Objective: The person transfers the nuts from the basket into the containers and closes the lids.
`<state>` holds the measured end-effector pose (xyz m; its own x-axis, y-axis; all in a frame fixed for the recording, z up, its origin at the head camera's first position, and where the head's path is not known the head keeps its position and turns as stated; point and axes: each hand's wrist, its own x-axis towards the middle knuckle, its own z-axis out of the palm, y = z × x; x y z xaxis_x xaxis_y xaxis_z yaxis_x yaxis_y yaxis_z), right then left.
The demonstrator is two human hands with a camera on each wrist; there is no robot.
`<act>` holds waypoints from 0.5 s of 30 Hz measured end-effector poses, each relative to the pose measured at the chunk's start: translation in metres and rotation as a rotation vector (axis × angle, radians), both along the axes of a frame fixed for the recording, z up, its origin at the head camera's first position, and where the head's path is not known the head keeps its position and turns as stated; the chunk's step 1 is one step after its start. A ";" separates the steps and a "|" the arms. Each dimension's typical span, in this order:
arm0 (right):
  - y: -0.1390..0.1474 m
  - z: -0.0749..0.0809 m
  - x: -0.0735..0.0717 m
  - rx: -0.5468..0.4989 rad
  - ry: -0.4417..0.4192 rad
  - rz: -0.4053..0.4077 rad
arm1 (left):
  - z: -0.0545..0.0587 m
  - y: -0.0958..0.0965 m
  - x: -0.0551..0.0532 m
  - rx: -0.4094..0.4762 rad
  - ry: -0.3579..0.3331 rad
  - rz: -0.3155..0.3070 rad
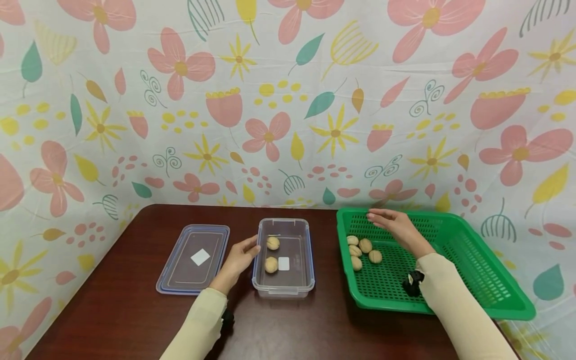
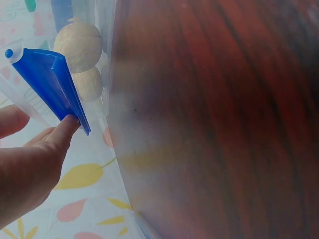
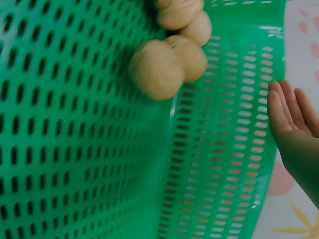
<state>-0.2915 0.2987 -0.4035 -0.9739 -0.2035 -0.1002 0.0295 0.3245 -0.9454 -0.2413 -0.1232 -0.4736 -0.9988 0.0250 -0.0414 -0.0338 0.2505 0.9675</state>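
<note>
My left hand [image 1: 240, 260] pinches the left rim of a clear plastic container [image 1: 282, 290]. In the left wrist view, a fingertip lies against the container's blue side latch [image 2: 47, 79], which sticks outward. Two walnuts sit inside the container, one walnut [image 1: 272, 243] farther back and the other walnut [image 1: 271, 265] nearer me. Over the far left part of a green basket [image 1: 490, 314] hovers my right hand [image 1: 398, 227], fingers extended and holding nothing. Several walnuts [image 3: 157, 69] lie grouped against the basket's left wall, below and left of that hand.
A clear lid with a blue seal [image 1: 191, 250] and a white label lies flat on the dark wooden table [image 1: 121, 295], left of the container. Behind the table hangs a flower-printed cloth [image 1: 270, 165]. The basket reaches toward the table's right edge.
</note>
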 end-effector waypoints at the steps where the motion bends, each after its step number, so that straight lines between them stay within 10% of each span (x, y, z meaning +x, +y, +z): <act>1: 0.002 -0.003 0.000 -0.010 -0.013 0.009 | 0.000 0.000 0.000 -0.001 -0.004 0.001; 15: 0.012 -0.033 -0.009 0.157 -0.107 0.126 | 0.000 -0.002 0.000 -0.014 -0.018 0.001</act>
<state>-0.3007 0.3104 -0.4366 -0.9238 -0.2967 -0.2419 0.0772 0.4745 -0.8769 -0.2415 -0.1247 -0.4739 -0.9979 0.0234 -0.0597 -0.0514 0.2641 0.9631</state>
